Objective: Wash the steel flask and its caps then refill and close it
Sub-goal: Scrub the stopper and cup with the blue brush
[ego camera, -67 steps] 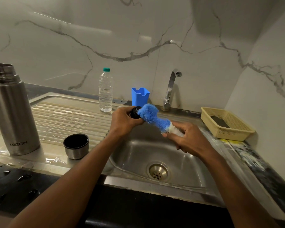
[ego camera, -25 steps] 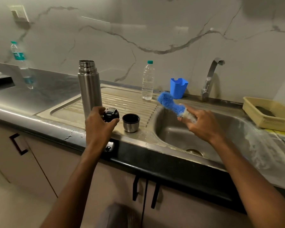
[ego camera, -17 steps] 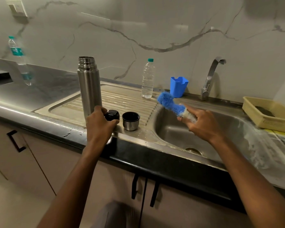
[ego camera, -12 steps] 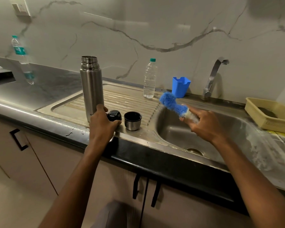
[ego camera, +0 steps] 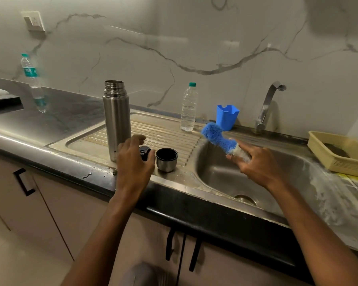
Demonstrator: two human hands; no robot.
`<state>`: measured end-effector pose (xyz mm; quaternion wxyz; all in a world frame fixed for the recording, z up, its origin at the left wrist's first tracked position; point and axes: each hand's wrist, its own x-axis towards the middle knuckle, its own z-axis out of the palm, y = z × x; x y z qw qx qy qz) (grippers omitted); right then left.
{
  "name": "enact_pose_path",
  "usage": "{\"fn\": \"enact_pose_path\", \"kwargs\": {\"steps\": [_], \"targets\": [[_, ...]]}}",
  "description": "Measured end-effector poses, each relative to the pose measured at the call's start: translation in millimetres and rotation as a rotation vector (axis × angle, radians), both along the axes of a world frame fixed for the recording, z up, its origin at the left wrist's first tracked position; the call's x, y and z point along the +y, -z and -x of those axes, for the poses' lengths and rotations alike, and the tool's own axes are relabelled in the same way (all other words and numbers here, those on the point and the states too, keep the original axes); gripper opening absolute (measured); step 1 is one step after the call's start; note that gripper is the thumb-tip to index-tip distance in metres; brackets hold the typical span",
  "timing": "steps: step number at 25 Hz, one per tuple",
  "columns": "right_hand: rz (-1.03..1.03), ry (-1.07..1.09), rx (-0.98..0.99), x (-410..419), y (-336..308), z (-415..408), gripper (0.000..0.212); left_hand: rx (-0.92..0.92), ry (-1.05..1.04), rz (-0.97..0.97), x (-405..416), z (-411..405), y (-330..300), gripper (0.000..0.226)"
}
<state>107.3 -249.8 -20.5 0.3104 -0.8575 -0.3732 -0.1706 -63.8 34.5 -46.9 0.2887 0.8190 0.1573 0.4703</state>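
Stopper (ego camera: 144, 153) was down on the drainboard (ego camera: 165, 131), between the flask (ego camera: 117, 120) and the steel cup cap (ego camera: 166, 159); half a second earlier the left hand (ego camera: 132, 162) was still wrapped on it. Left fingers (ego camera: 140, 138) had since lifted and spread, loosely curled, holding nothing, hovering just over the stopper. Couldn't tell if the palm edge still brushed it.

Read on the task: scrubbing of the stopper looked done for now, and both caps were parked side by side near the counter edge. Flask stood upright, mouth open, just behind the left hand. Likely next candidate for the brush, though that's a guess. Rinse, refill and closing were all still outstanding.

Right hand (ego camera: 254, 164) held over the sink (ego camera: 225, 178), unchanged from the earlier frames. Its fingers were clamped on the white handle of the blue brush (ego camera: 217, 137), index finger lying fairly straight along it, brush head angled up and left toward the drainboard. Tap (ego camera: 267, 104) showed no water running.

Water bottle (ego camera: 188, 108) sat capped at the back of the drainboard.
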Motion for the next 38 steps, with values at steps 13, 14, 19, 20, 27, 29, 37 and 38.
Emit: {"fn": "enact_pose_path", "kwargs": {"steps": [13, 14, 19, 20, 27, 29, 37, 38], "targets": [[-0.011, 0.018, -0.047, 2.8, -4.2, -1.9, 0.059, 0.532, -0.038, -0.357, -6.6, -39.0, -0.5, 0.099], [-0.011, 0.012, -0.041, 2.6, -3.4, -2.0, 0.059, 0.485, -0.025, -0.344, -7.3, -39.2, 2.4, 0.095], [-0.083, 0.020, -0.032, 0.1, -5.5, -1.0, 0.057, 0.179, 0.202, -0.078, -27.6, -48.6, -12.0, 0.098], [-0.132, 0.024, -0.034, -0.9, -7.6, -1.2, 0.056, 0.139, 0.253, -0.006, -35.1, -53.2, -18.9, 0.100], [-0.401, 0.093, -0.040, -30.7, -27.3, -19.3, 0.047, 0.043, 0.537, 0.076, -89.1, -128.8, -52.3, 0.105], [-0.360, 0.109, -0.080, -42.3, -38.2, -27.5, 0.049, 0.078, 0.575, 0.042, -104.0, -151.7, -52.4, 0.101], [-0.221, 0.137, 0.025, -61.8, -15.9, -52.3, 0.060, 0.168, 0.515, 0.097, -99.5, -203.8, -26.0, 0.062], [-0.246, 0.126, 0.067, -62.3, -17.5, -50.2, 0.058, 0.178, 0.529, 0.127, -96.5, -201.9, -26.4, 0.064]]}}
